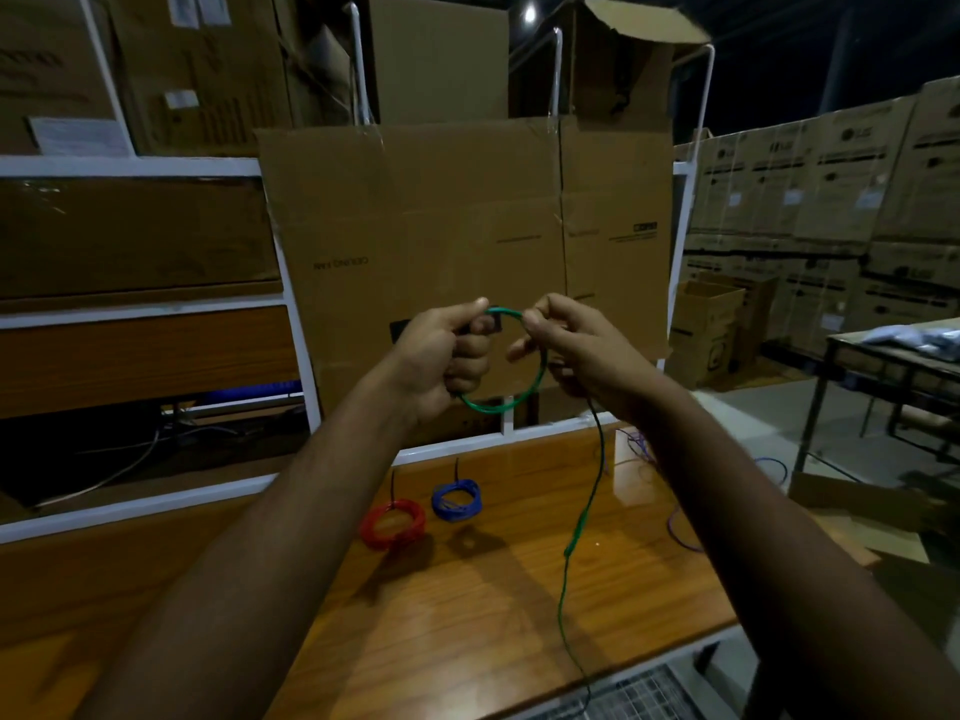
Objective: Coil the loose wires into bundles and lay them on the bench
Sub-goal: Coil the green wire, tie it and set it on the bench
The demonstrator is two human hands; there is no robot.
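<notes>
With a red bundle (393,523) and a blue bundle (456,499) already lying on the desk (467,615), both hands, the left hand (441,356) and the right hand (571,350), are pinching the green wire (524,387) into a loop above the desk, its long tail hanging uncoiled, and purple wire (675,527) is waiting loose at far right.

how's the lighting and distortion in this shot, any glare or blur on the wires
Head view: dim overall, with one bright lamp overhead; soft glare patches on the wooden bench; the red coil and blue coil cast dark shadows toward the camera; wide-angle bending curves the white rack posts; the green wire, held in the left hand and right hand, is slightly soft.
</notes>
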